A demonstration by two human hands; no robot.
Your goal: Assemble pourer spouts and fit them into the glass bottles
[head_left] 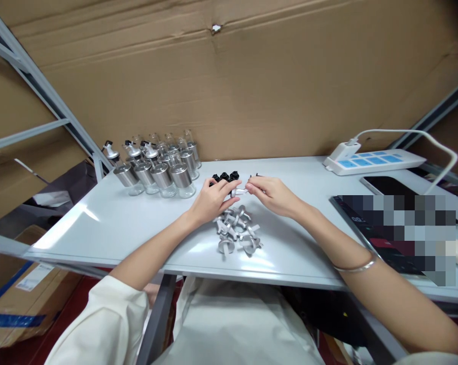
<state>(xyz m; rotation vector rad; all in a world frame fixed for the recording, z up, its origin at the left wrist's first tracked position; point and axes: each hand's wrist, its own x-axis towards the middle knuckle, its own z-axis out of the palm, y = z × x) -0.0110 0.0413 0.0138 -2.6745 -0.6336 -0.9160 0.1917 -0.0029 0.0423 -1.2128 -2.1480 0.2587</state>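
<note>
Over the middle of the table, my left hand (210, 202) has its fingers and thumb closed round a silver pour spout (238, 192) that points to the right. At the spout's tip, the fingertips of my right hand (273, 194) are pinched together. Whatever they hold is too small to make out. Just below my hands lies a loose pile of silver pour spouts (236, 223) with round flanges. Several black stoppers (234, 175) stand behind my left hand, which partly covers them. A few small dark pieces (259, 175) show behind my right fingers.
Several glass bottles with steel sleeves (181, 176) stand at the back left, three with spouts fitted. On the right are a power strip (381, 161) with a charger and white cable, a phone (390, 185) and a partly blurred tablet (352, 223). Cardboard (259, 86) walls the back.
</note>
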